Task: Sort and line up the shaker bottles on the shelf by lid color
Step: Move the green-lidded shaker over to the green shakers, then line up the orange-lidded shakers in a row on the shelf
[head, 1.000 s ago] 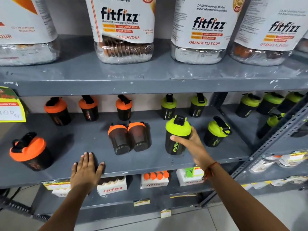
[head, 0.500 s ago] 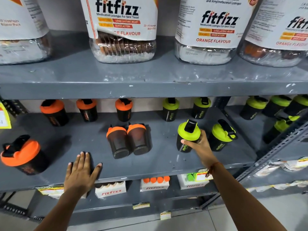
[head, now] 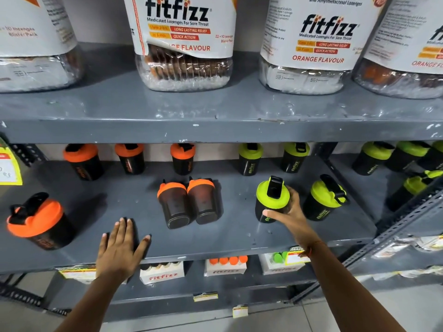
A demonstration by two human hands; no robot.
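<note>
Green-lidded bottle (head: 272,200) shifted right beside its green neighbour (head: 323,200), right hand (head: 291,218) fingers gripping it, left hand (head: 119,250) spread flat on shelf (head: 227,240).

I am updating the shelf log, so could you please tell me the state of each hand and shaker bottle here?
Right hand: gripping the green-lid shaker, upright on the shelf.
Left hand: open, flat on the shelf edge.
Second front green-lid shaker: upright, untouched.
Two orange-lid shakers at centre: side by side, touching.
Orange-lid shaker at far left: standing apart.
Back row: three orange, then two green, upright.
</note>
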